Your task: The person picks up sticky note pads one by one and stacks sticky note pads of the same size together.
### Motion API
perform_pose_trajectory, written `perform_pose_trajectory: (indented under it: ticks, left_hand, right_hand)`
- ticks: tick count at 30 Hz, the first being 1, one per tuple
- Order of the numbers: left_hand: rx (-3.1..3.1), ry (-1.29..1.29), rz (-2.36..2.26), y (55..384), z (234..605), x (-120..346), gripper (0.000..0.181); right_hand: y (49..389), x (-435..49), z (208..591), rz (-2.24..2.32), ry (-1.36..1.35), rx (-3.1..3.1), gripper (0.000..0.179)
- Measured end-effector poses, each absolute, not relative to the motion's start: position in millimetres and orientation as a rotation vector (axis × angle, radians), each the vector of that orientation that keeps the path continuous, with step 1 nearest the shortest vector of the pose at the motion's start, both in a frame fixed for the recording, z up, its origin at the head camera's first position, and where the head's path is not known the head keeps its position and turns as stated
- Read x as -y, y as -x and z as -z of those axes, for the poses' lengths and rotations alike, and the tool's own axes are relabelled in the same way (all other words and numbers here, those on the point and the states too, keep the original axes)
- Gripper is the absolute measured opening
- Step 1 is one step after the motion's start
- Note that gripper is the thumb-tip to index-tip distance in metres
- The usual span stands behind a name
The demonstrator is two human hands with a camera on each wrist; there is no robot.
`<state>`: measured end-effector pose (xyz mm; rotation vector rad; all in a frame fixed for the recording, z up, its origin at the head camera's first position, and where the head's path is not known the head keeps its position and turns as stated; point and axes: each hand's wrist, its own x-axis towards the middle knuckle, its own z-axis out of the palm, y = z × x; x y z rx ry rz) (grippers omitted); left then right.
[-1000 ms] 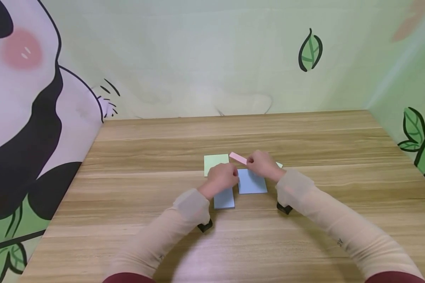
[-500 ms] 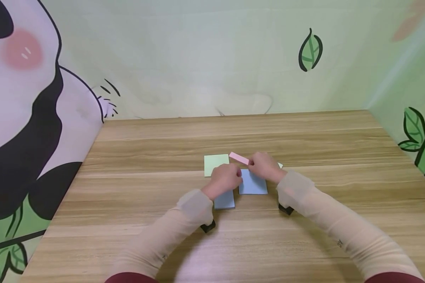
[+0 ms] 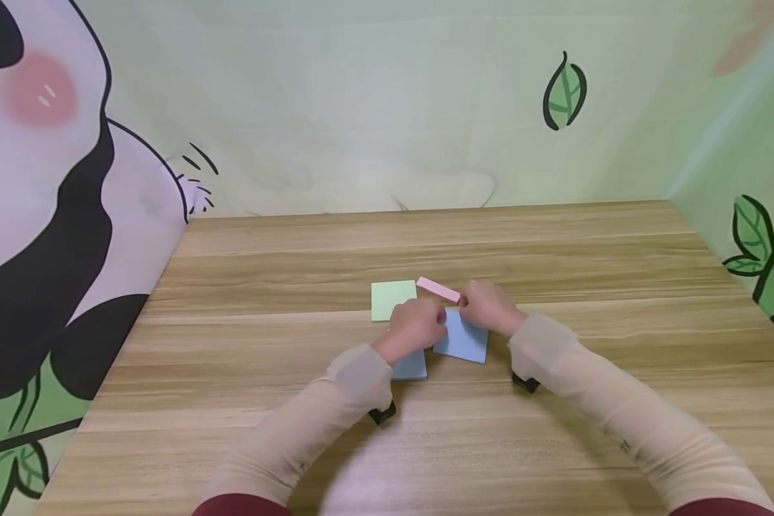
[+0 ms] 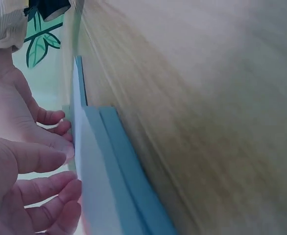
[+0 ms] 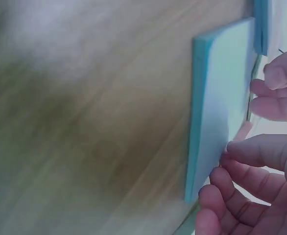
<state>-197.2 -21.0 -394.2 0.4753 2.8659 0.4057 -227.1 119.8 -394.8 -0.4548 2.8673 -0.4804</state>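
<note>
My right hand [image 3: 490, 308] pinches the far edge of the right blue sticky note pad [image 3: 461, 344], which lies askew on the table. In the right wrist view the thumb and curled fingers meet at that pad's edge [image 5: 222, 88]. My left hand [image 3: 416, 326] hovers over the left blue sticky note pad [image 3: 410, 367] with fingers loosely bent, holding nothing; in the left wrist view its fingertips hang beside this thick blue pad [image 4: 109, 171]. A pink sticky note strip [image 3: 437, 289] runs up to my right knuckles. Beyond my left hand lies a green sticky note pad [image 3: 392, 297].
The wooden table [image 3: 284, 272] reaches back to a wall [image 3: 361, 107] printed with a panda and leaves. A greenish edge [image 5: 186, 226] shows beneath my right fingers in the right wrist view. Both wrists carry small black cameras.
Both hands have shifted slightly right. The right blue pad has turned clockwise, its right side swinging toward me. More of the pink strip shows; a green corner near my right wrist is now covered.
</note>
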Motion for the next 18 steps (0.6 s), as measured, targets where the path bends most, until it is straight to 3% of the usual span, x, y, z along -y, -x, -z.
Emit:
perform_pose_trajectory:
  ticks: [9, 18]
  left_hand:
    - [-2.966, -0.890, 0.057, 165, 382, 18, 0.004]
    - [-2.984, -0.938, 0.290, 157, 396, 7, 0.009]
  right_hand:
    - [232, -121, 391, 0.524, 0.534, -2.841, 0.014]
    - [233, -119, 397, 0.493, 0.496, -2.792, 0.012]
